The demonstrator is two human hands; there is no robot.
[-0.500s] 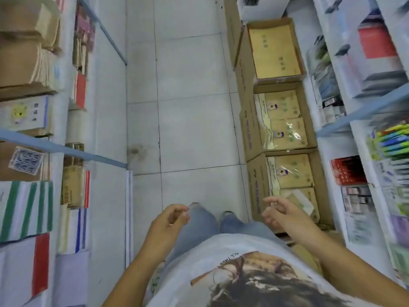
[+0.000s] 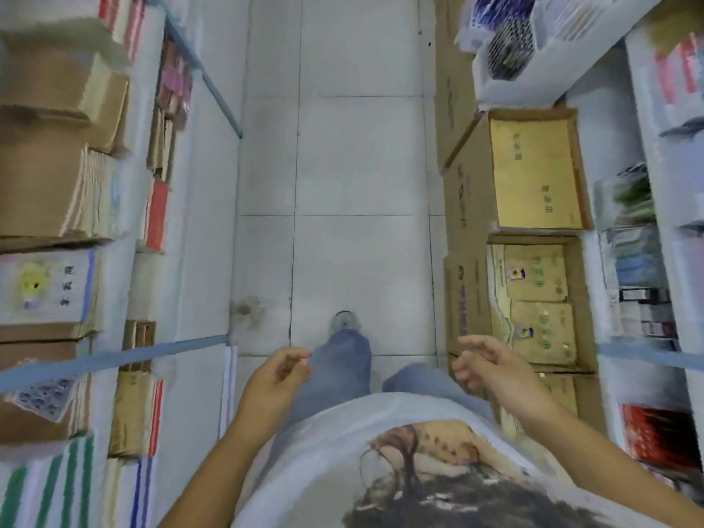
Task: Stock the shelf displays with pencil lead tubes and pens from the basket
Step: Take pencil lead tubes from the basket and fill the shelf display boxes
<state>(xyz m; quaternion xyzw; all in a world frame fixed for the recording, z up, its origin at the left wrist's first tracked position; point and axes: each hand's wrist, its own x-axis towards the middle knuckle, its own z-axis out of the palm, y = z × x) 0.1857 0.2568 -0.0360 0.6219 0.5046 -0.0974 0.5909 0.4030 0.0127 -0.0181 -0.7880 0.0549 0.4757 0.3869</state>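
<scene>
1. Basket, lead tubes, pens: none in view. Which way they lie from the hands, and their long axis, cannot be told.
2. Left hand (image 2: pixel 280 375) and right hand (image 2: pixel 485 365): both low before the body, fingers loosely curled, holding nothing.
3. Right hand hangs just beside open cartons (image 2: pixel 466 200) of brown envelopes. Right shelf (image 2: pixel 655 358) of blurred stationery lies beyond them, so the right hand is nearer that display.
4. Left of the left hand: left shelf (image 2: pixel 114 360) with paper stacks (image 2: pixel 42 192), well apart.
5. Between the hands: floor (image 2: pixel 358 165), one shoe (image 2: pixel 344 321) forward. Judgement: aisle open ahead; cartons crowd the right side.
</scene>
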